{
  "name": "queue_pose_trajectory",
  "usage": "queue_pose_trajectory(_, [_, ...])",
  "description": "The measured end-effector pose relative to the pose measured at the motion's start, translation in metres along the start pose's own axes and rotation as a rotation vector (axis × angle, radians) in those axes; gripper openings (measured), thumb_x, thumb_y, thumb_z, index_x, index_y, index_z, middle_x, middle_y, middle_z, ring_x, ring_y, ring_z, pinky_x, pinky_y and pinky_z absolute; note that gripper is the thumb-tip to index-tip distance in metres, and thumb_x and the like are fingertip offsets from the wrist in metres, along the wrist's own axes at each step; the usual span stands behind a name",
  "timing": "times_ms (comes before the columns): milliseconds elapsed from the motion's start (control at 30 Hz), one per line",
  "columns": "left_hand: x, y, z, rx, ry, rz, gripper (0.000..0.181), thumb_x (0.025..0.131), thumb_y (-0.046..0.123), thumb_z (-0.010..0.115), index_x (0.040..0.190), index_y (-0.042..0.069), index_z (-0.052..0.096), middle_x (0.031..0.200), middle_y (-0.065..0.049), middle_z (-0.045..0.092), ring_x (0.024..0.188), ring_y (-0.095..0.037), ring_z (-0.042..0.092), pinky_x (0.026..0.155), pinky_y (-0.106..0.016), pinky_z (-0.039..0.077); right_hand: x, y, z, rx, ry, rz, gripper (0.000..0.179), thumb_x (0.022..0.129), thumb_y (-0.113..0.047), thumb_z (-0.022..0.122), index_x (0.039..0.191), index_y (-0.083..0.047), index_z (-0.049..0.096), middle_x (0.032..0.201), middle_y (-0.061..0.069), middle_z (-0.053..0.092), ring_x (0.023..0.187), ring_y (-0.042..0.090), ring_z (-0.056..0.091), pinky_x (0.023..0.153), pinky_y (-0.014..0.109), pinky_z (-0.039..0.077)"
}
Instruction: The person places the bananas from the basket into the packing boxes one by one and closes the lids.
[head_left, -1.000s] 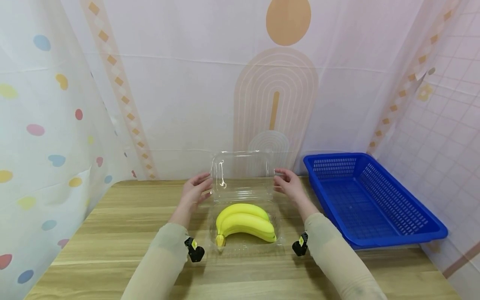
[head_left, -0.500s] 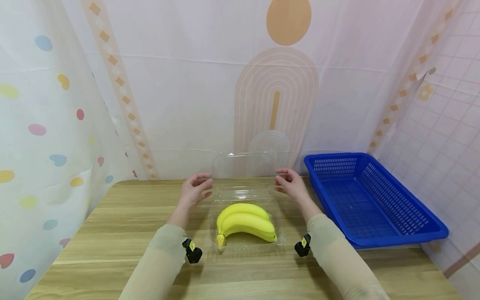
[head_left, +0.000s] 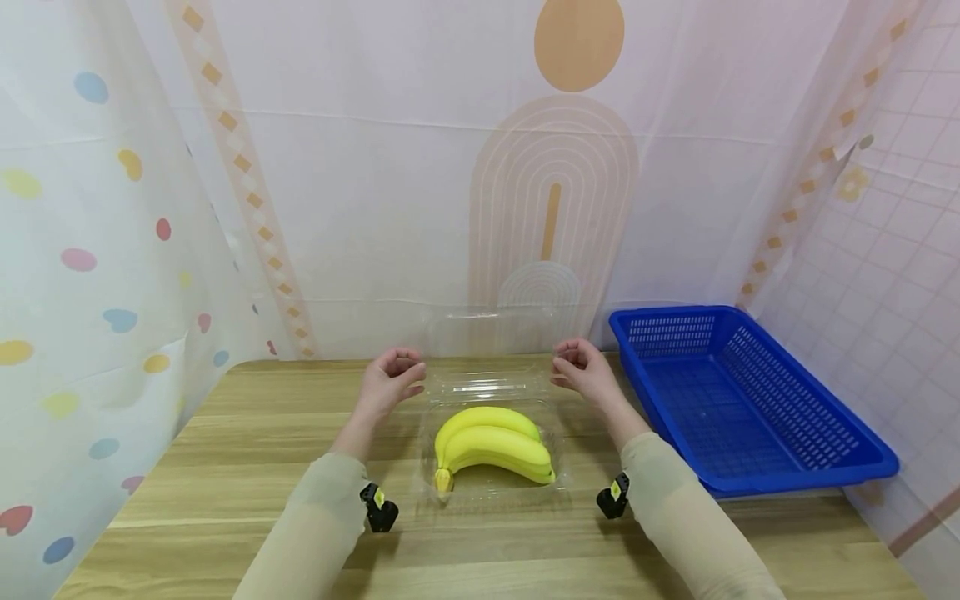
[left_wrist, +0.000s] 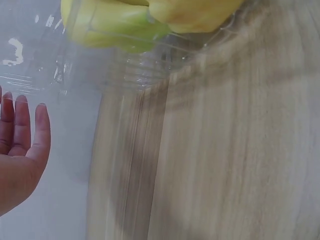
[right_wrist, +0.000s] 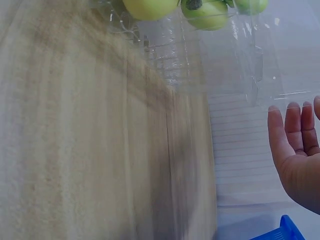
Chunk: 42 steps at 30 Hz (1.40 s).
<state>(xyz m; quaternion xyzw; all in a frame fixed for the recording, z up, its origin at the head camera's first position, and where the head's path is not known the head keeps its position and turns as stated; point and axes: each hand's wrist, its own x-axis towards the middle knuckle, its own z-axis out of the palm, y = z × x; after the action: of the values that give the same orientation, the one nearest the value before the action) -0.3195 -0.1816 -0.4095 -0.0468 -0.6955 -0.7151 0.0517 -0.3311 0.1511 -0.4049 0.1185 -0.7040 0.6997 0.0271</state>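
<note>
A clear plastic clamshell box (head_left: 491,502) sits on the wooden table with its see-through lid (head_left: 491,315) raised at the back. A bunch of yellow bananas (head_left: 491,446) lies in the base, stem end toward the front left. My left hand (head_left: 386,383) is at the lid's left side, its fingertips at the edge. At the right side, my right hand (head_left: 588,375) mirrors it. Both wrist views show fairly straight fingers (left_wrist: 41,132) by the lid's edge; whether they touch it is hard to tell. Neither thumb is visible in the wrist views.
A blue perforated plastic basket (head_left: 697,400) stands to the right, beyond my right forearm. A patterned curtain (head_left: 367,208) hangs behind the table (head_left: 225,483) and along both sides. Black wrist cameras (head_left: 381,508) are strapped to the sleeves.
The raised lid has tilted slightly and its bright reflection has faded. Both forearms have shifted a little outward, while my fingertips stay by the lid's sides. The bananas have not moved.
</note>
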Motion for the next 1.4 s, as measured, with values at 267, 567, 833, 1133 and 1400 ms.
queue_pose_trajectory(267, [-0.005,-0.001,-0.001,0.071,-0.023,0.067,0.018,0.094,-0.005,0.063,0.109,-0.011,0.054,0.092,-0.007,0.062,0.084,-0.012,0.062,0.082,-0.044,0.06,-0.007,0.002,-0.002,-0.003,-0.034,-0.047,0.017,0.097,0.011,0.054,0.112,0.013,0.046,0.09,0.006,0.053,0.084,0.013,0.059,0.081,0.033,0.06])
queue_pose_trajectory(567, [-0.011,-0.003,-0.002,0.18,-0.055,0.191,0.015,0.094,-0.005,0.063,0.107,-0.011,0.057,0.095,-0.018,0.058,0.086,-0.019,0.061,0.081,-0.045,0.06,-0.012,0.006,-0.001,-0.046,-0.027,-0.092,0.013,0.094,0.015,0.054,0.105,0.014,0.047,0.09,0.007,0.053,0.082,0.014,0.059,0.079,0.029,0.059])
queue_pose_trajectory(833, [-0.013,-0.009,-0.002,0.181,-0.053,0.289,0.011,0.091,-0.009,0.064,0.101,-0.012,0.059,0.092,-0.018,0.058,0.083,-0.02,0.061,0.078,-0.041,0.06,-0.016,0.008,0.0,-0.076,-0.021,-0.109,0.012,0.093,0.016,0.055,0.102,0.013,0.048,0.09,0.011,0.052,0.084,0.016,0.057,0.08,0.027,0.058])
queue_pose_trajectory(1133, [-0.02,-0.01,-0.007,0.223,-0.083,0.401,0.011,0.087,-0.011,0.069,0.094,-0.009,0.061,0.09,-0.022,0.061,0.081,-0.012,0.061,0.075,-0.022,0.057,-0.027,0.005,-0.003,-0.231,-0.006,-0.179,0.012,0.091,0.012,0.062,0.098,0.009,0.053,0.092,0.018,0.057,0.086,0.02,0.056,0.075,0.019,0.053])
queue_pose_trajectory(1400, [-0.027,-0.012,-0.009,0.263,-0.066,0.41,0.012,0.085,-0.013,0.069,0.092,-0.006,0.062,0.09,-0.018,0.064,0.084,-0.009,0.062,0.07,-0.017,0.054,-0.035,0.005,-0.008,-0.373,-0.035,-0.25,0.011,0.091,0.011,0.063,0.096,0.006,0.056,0.093,0.022,0.061,0.087,0.02,0.059,0.075,0.02,0.051])
